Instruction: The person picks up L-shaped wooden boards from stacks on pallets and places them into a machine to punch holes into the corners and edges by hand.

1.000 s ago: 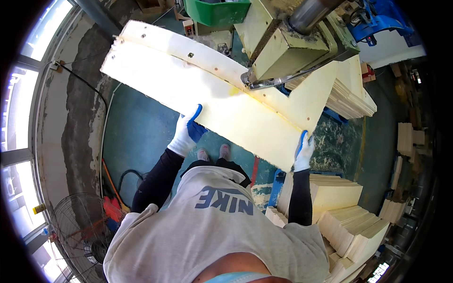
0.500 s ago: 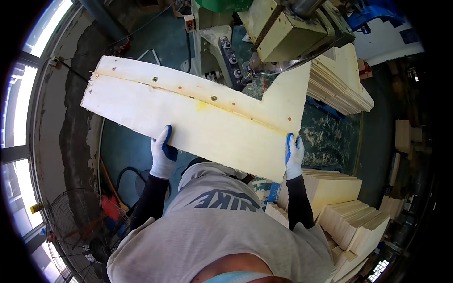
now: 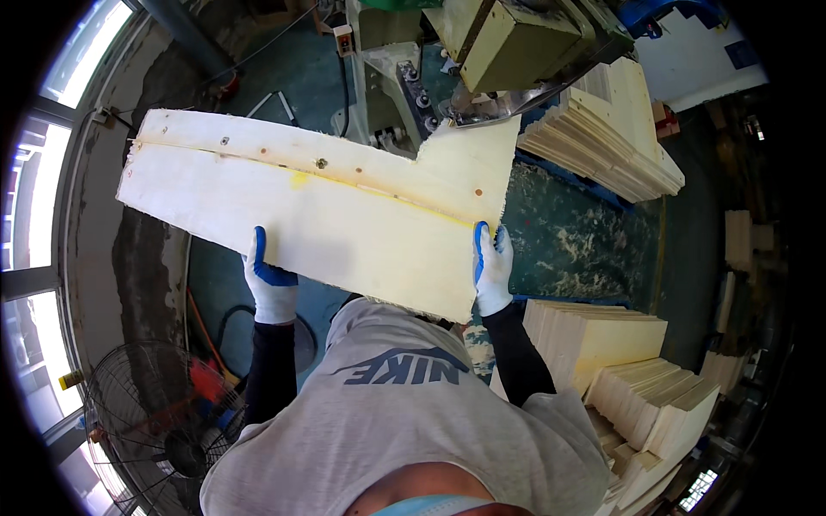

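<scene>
Machinery [image 3: 520,47] stands beyond the right hand [image 3: 494,268], stacked panels [image 3: 595,344] to its right; it and the left hand [image 3: 274,284] grip one board [image 3: 361,228], thumbs on top.

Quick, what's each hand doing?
Left hand: closed on the board's near edge.
Right hand: closed on the board's right end.

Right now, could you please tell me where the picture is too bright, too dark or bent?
Head view: the windows at left glare white; head view: the stacked wood at far right is dim; head view: the window frame curves near the rim; head view: a soft grey shadow lies on the board.
</scene>
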Demonstrator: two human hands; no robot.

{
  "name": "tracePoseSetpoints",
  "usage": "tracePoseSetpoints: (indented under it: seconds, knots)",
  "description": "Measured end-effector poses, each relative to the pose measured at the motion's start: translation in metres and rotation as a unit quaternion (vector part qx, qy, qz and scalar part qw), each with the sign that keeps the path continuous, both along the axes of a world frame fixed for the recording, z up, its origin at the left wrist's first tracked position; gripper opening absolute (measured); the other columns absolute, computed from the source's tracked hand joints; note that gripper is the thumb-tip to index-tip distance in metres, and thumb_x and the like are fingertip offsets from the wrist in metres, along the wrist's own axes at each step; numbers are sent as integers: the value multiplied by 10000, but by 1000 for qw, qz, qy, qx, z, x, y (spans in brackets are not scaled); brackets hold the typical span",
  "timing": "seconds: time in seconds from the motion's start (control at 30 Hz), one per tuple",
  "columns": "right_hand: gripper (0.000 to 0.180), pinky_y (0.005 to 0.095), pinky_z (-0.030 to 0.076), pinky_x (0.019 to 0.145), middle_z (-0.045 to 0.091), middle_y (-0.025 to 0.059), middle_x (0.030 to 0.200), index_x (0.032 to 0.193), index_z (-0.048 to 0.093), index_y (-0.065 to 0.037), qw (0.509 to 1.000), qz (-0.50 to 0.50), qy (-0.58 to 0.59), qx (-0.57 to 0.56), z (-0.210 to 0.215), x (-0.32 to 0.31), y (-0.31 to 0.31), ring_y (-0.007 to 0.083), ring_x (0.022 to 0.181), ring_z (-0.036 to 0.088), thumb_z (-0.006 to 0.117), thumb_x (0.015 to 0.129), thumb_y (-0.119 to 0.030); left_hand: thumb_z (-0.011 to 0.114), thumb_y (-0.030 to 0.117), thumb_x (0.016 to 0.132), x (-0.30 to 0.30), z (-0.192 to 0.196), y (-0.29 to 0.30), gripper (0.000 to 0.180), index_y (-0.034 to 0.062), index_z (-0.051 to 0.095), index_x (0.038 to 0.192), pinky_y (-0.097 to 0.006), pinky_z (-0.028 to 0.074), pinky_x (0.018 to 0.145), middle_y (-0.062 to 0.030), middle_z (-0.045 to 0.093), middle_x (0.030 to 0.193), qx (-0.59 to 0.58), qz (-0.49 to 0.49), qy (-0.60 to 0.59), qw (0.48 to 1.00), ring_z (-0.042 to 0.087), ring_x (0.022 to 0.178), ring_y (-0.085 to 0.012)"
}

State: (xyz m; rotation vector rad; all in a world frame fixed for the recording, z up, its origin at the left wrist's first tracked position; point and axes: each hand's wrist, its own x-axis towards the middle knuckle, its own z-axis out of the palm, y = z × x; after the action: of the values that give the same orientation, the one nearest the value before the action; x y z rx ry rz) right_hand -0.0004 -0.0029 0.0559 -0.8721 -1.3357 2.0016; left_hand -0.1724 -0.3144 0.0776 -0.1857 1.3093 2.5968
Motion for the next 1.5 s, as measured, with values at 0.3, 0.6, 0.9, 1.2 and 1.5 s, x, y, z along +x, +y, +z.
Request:
tracePoseSetpoints:
  seconds: [0.3, 0.6, 0.9, 1.2, 1.5]
  knots:
    - [255, 268, 474, 726, 623, 41, 986, 1116, 575, 5, 994, 48, -38, 86, 2, -62, 11, 98, 838, 562, 584, 1023, -232, 550, 152, 1037, -22, -15, 17, 403, 135, 421, 1418, -406, 504, 1016, -92, 527, 1354, -13, 42, 23, 999, 565, 1227, -238]
    - [341, 300, 470, 893, 632, 108, 1169, 1226, 557, 38, 995, 61, -50, 63, -18, -69, 17, 147, 1031, 577, 565, 1028, -239, 592, 66, 989, -36, -6, 29, 499, 125, 408, 1449, -398, 509, 1018, -94, 536, 1346, 3, 54, -21, 998, 572, 1212, -235]
    - [327, 296, 474, 871, 648, 84, 1129, 1227, 563, 34, 995, 48, -63, 65, -11, -73, 14, 140, 978, 587, 567, 1025, -223, 605, 156, 1004, 2, 0, 57, 533, 206, 375, 1483, -426, 515, 1008, -52, 527, 1375, 62, 35, -68, 995, 560, 1239, -232]
    - [375, 336, 467, 930, 649, 158, 1182, 1245, 556, 60, 981, 34, -108, 155, -31, -72, 13, 198, 1056, 600, 552, 1021, -241, 645, 88, 962, -22, 8, 72, 501, 115, 450, 1423, -403, 540, 984, -81, 567, 1321, 13, 93, -68, 993, 588, 1196, -236]
    - [291, 329, 487, 810, 649, 102, 1032, 1131, 578, 35, 981, 36, -115, 149, -18, -74, 10, 168, 904, 589, 552, 1025, -235, 634, 101, 976, -20, 5, 66, 521, 131, 410, 1445, -416, 543, 994, -82, 540, 1353, 9, 77, -68, 995, 583, 1209, -239]
